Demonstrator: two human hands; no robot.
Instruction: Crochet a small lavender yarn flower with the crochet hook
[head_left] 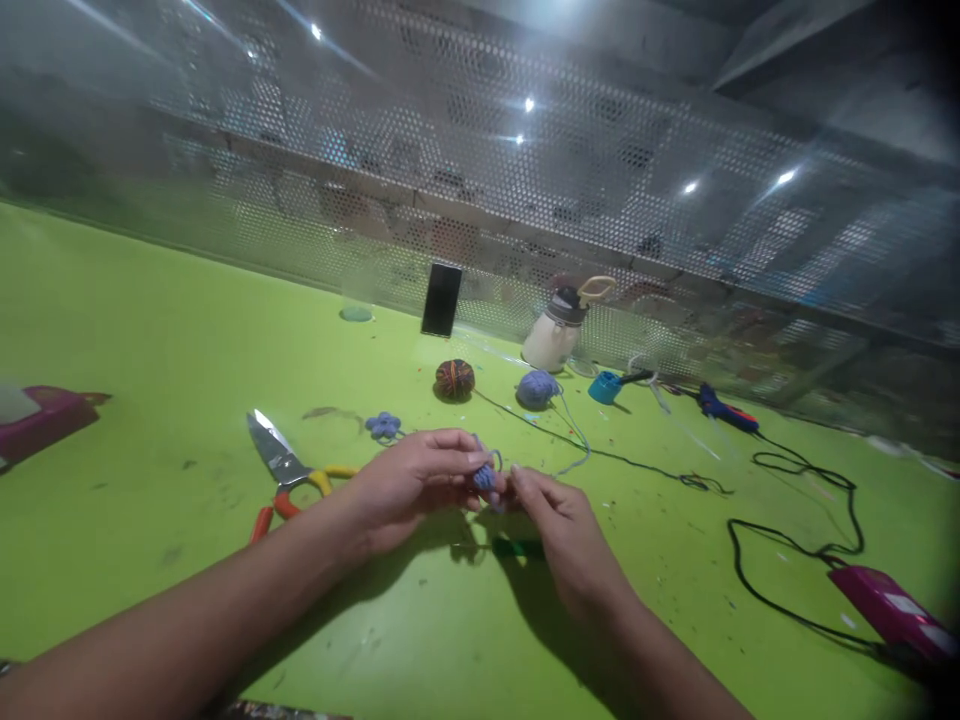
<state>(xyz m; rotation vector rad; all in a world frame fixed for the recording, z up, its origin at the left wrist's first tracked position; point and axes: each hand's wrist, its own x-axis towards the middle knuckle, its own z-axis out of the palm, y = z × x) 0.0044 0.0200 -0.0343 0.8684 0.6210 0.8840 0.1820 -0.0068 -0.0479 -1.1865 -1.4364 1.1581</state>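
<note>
Between the thumb and fingers of my left hand is a small purple-blue crochet piece, with a loop of yarn standing up from it. Close against its right side, my right hand has thumb and forefinger pinched together; what they grip is too small to make out. Under my right hand lies a tool with a green handle and a thin shaft, partly hidden. A finished purple-blue crochet flower rests beyond my left hand. Farther back sits a ball of purple-blue yarn, its strand trailing over the table.
Scissors with orange and yellow handles lie spread beside my left forearm. Behind are a multicoloured yarn ball, a phone, a bottle and a blue tape roll. A glue gun and black cord occupy the right.
</note>
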